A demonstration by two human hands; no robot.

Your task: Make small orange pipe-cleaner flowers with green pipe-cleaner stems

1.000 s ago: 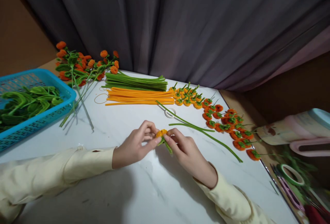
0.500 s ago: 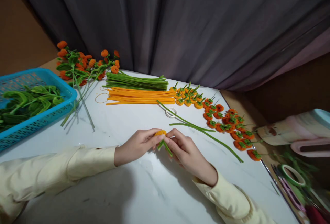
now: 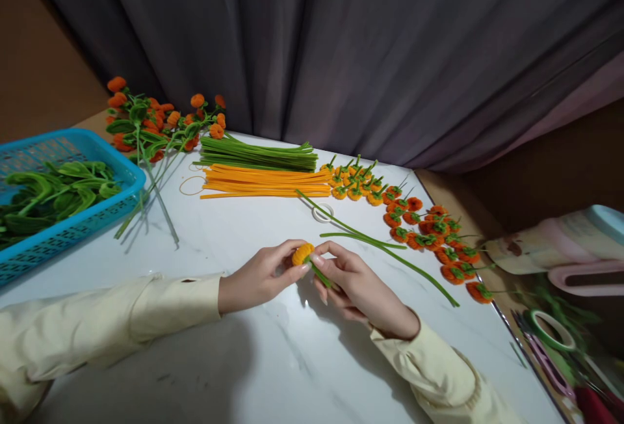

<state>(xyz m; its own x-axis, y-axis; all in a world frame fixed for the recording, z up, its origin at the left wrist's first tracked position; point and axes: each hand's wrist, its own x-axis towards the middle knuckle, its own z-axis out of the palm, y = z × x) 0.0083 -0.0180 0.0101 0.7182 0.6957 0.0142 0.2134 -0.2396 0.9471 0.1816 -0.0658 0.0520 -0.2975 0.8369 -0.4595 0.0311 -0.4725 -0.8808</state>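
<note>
One dark curtain (image 3: 273,40) hangs behind one white table (image 3: 292,359). On the table are one blue basket (image 3: 132,180) of green leaves (image 3: 63,193), one bunch of orange flowers (image 3: 173,119), and two bundles of stems, a green bundle (image 3: 258,154) and a yellow bundle (image 3: 263,181). Two loose green stems (image 3: 431,285) cross near one white tape roll (image 3: 322,221). Roughly twenty orange flower heads (image 3: 480,292) and ten or so yellow flower heads (image 3: 355,192) lie at the right (they overlap, so neither count is sure).

Compared with half a second ago, the yellow flower (image 3: 302,254) has turned over to the left, its side now clear of the left thumb, and the right hand's lower fingers show more.

The flower is a plump, ribbed dome with a green base and stem, held just above the table between both hands. The left hand (image 3: 260,276) cups the dome narrowly between thumb and fingers; the right hand (image 3: 358,287) pinches close at the green base, stem slanting beneath its thumb.
</note>
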